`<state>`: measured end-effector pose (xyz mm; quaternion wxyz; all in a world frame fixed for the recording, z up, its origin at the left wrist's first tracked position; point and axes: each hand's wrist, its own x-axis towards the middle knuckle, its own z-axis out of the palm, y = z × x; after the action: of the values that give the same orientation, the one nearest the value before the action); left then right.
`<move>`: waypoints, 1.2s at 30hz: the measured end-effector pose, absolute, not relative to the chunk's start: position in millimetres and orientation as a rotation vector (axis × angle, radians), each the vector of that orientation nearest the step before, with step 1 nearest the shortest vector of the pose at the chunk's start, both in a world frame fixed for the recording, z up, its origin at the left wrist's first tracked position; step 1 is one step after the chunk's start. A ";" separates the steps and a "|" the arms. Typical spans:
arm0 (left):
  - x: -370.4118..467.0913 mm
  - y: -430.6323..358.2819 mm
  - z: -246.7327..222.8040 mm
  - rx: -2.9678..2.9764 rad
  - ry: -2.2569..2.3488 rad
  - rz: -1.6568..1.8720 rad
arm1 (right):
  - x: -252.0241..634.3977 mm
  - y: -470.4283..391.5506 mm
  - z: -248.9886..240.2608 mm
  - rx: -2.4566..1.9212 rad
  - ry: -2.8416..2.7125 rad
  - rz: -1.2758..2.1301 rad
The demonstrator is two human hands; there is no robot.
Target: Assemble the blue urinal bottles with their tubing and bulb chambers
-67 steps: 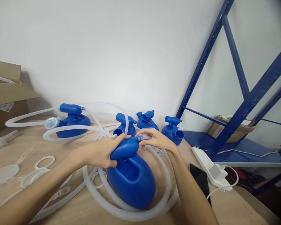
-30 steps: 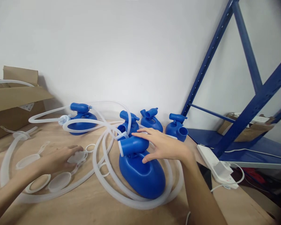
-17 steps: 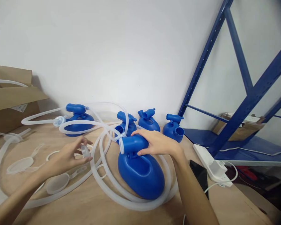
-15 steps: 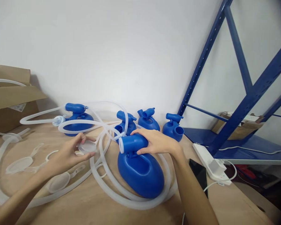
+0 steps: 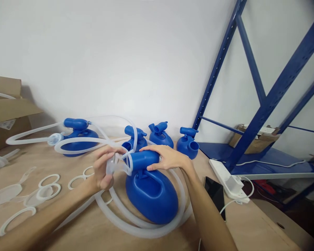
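A large blue bottle (image 5: pixel 153 198) lies on the table in front of me, its short neck pointing left with a white ring at the mouth. My right hand (image 5: pixel 169 157) is wrapped over that neck from the right. My left hand (image 5: pixel 106 167) grips a clear plastic cap (image 5: pixel 113 166) by its disc. The cap's strap side reaches the white ring at the mouth; whether it is hooked on cannot be made out. A translucent hose (image 5: pixel 136 230) coils around the bottle.
Several blue bottles (image 5: pixel 188 146) stand along the wall. Clear lids (image 5: pixel 5 195) and white rings (image 5: pixel 17 219) lie at the left, near a cardboard box (image 5: pixel 10 129). A phone (image 5: pixel 216 195) and power strip (image 5: pixel 229 181) are at the right, beside a blue rack (image 5: pixel 267 104).
My left hand has moved right, bringing the clear cap up to the bottle's mouth. My right hand keeps its hold on the neck. The view has shifted slightly to the right.
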<state>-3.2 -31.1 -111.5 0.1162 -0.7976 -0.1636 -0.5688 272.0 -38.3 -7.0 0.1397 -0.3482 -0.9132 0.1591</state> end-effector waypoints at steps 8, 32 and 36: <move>11.5 -27.3 -88.8 -2.541 -0.101 -1.277 | 270.4 -33.7 -15.7 -0.964 -2.605 0.414; 17.8 -9.2 -78.2 -2.365 0.066 -0.883 | 251.4 -8.5 -43.6 -0.973 -2.433 0.291; 25.5 -36.8 -84.5 -2.361 -0.196 -1.031 | 249.9 -15.3 -37.8 -0.957 -2.488 0.271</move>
<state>25.5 -36.8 -84.5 0.2752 -0.8786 -0.0730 -0.3835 249.9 -15.3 -37.8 0.2292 -0.3477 -0.9038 0.0985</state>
